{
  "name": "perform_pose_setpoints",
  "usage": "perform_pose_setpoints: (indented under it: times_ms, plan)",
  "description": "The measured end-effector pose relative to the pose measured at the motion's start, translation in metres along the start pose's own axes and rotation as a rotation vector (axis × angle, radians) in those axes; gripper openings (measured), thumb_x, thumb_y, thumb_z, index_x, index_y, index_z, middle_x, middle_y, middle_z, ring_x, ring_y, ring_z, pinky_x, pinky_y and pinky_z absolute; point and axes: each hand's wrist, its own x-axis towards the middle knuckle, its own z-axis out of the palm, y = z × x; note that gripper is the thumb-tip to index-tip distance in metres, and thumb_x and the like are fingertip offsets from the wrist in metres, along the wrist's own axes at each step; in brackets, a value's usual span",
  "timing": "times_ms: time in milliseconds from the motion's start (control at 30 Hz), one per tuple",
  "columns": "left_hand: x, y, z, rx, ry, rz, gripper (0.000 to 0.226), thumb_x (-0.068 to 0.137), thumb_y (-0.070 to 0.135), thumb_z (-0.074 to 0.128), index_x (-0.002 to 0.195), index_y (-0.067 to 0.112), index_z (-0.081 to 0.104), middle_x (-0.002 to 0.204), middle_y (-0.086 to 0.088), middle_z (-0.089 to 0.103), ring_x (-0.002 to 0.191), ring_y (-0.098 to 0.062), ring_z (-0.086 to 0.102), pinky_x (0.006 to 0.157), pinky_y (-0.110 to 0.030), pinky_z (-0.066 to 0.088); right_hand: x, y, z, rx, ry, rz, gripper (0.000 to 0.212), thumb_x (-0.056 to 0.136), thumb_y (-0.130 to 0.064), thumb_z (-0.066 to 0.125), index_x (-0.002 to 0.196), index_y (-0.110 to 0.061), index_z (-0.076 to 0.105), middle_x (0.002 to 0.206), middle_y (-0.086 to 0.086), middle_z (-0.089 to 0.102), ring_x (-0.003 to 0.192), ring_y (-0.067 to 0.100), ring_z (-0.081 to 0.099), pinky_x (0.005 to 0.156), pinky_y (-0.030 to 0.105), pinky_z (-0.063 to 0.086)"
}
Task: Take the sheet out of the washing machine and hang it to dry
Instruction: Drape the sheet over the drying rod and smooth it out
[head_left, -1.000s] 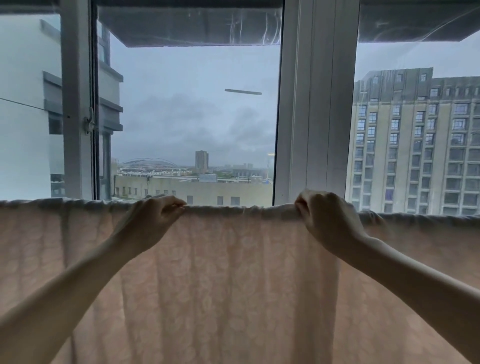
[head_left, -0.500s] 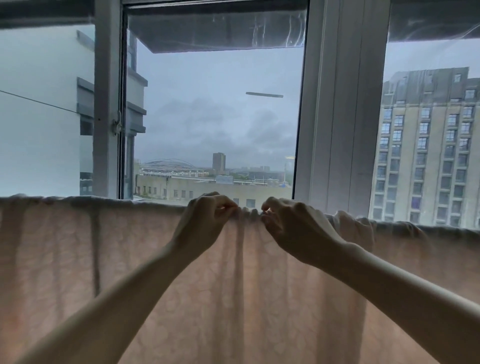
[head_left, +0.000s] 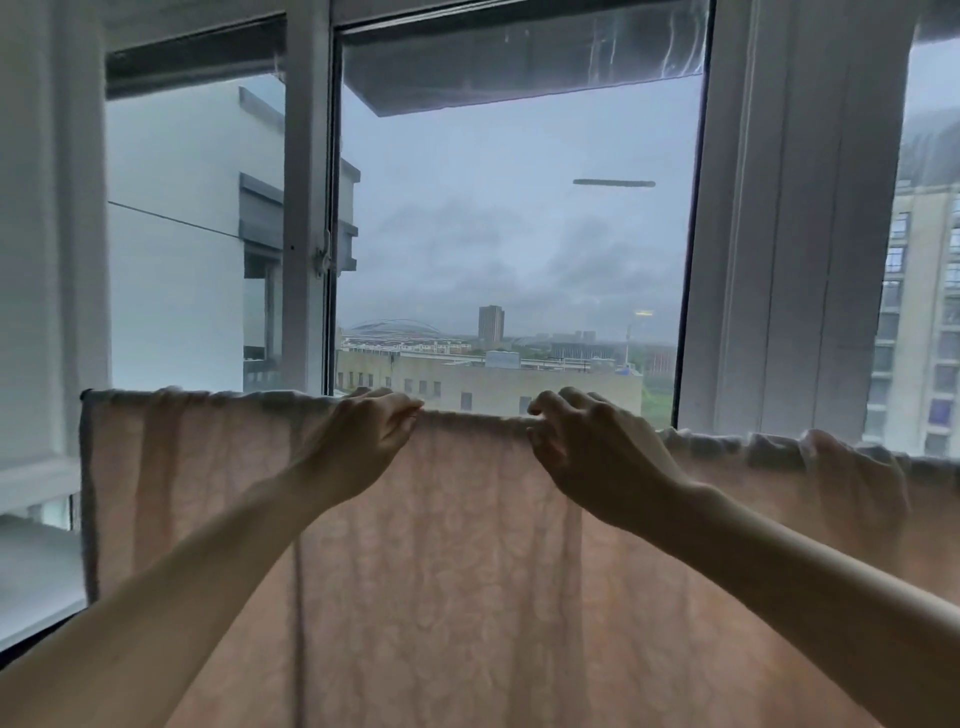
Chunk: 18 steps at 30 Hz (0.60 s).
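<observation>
No legible text, label, brand, number or sign on any surface in view.

Sheet (head_left: 467, 571) hangs before window (head_left: 519, 234), probably over rail.

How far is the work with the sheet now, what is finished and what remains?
Done: the sheet already hangs over a line in front of the window. In hand: the left hand and right hand pinch its top edge. Left: the bunched part on the right looks in need of spreading.
</observation>
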Motion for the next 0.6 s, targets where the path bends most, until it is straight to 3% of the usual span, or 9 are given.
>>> perform_pose_setpoints:
  times_ms: [133,267,367,500,600]
  plan:
    - [-0.003,-0.036,-0.015,0.053,-0.024,-0.043,0.031,0.096,0.024,0.055,0.125,0.015,0.062,0.118,-0.004,0.067,0.110,-0.021,0.059,0.095,-0.041,0.049,0.015,-0.025,0.016,-0.045,-0.095,-0.093,0.035,0.096,-0.045,0.042,0.122,-0.022,0.047,0.110,0.001,0.057,0.094,0.020,0.060,0.075,0.034,0.049]
    - [-0.005,-0.073,-0.029,0.074,-0.045,-0.072,0.029,0.095,0.021,0.055,0.123,0.016,0.063,0.117,-0.004,0.067,0.109,-0.022,0.059,0.096,-0.040,0.047,0.032,-0.044,0.027,-0.041,-0.067,-0.057,0.036,0.096,-0.047,0.042,0.121,-0.022,0.048,0.111,0.000,0.059,0.091,0.019,0.062,0.074,0.032,0.048]
    - [-0.004,-0.096,-0.041,0.092,-0.054,-0.032,0.026,0.095,0.018,0.056,0.118,0.016,0.066,0.115,-0.002,0.068,0.106,-0.020,0.059,0.095,-0.039,0.047,0.045,-0.061,0.035,-0.021,-0.048,-0.033,0.036,0.096,-0.045,0.043,0.124,-0.022,0.048,0.114,0.000,0.059,0.095,0.018,0.061,0.076,0.034,0.050]
    - [0.001,-0.121,-0.051,0.043,-0.048,0.048,0.021,0.092,0.014,0.061,0.111,0.015,0.070,0.106,0.000,0.070,0.096,-0.017,0.062,0.090,-0.038,0.052,0.064,-0.086,0.051,-0.054,-0.023,-0.014,0.034,0.097,-0.042,0.045,0.124,-0.023,0.049,0.114,0.001,0.060,0.097,0.020,0.060,0.070,0.029,0.041]
    - [0.006,-0.131,-0.049,0.021,-0.013,0.132,0.015,0.088,0.013,0.068,0.102,0.011,0.073,0.095,-0.002,0.071,0.088,-0.015,0.061,0.084,-0.036,0.053,0.075,-0.101,0.065,-0.038,-0.035,0.032,0.027,0.097,-0.038,0.046,0.119,-0.022,0.050,0.109,0.001,0.061,0.091,0.021,0.062,0.073,0.034,0.049]
